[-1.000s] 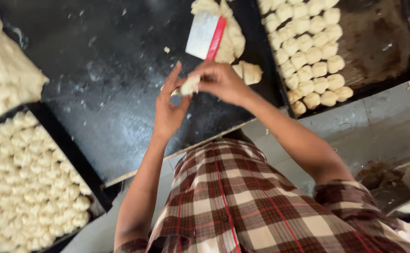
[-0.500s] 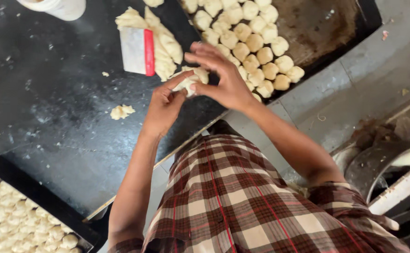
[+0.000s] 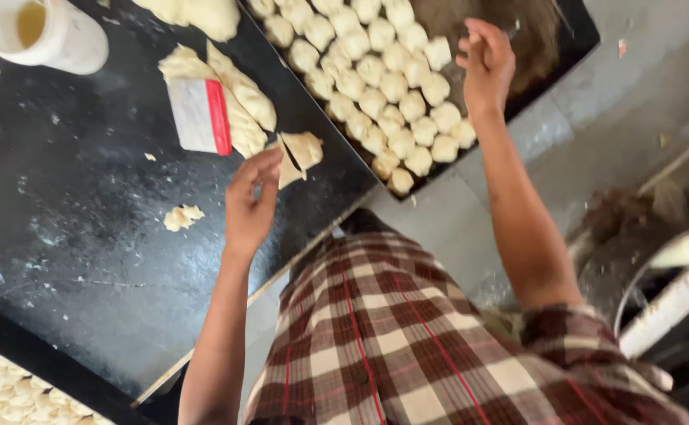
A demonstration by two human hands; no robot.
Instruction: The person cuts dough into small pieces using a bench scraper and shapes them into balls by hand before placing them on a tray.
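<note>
Farthest left, a white cup stands on the black worktop. Next, a white scraper with a red edge rests on the strip of dough, whose long axis runs from upper left down to lower right, toward you. Much of it is uncut. Your left hand pinches a small cut piece. Your right hand hovers, fingers loosely spread and empty, over the tray, roughly half filled with dough balls.
</note>
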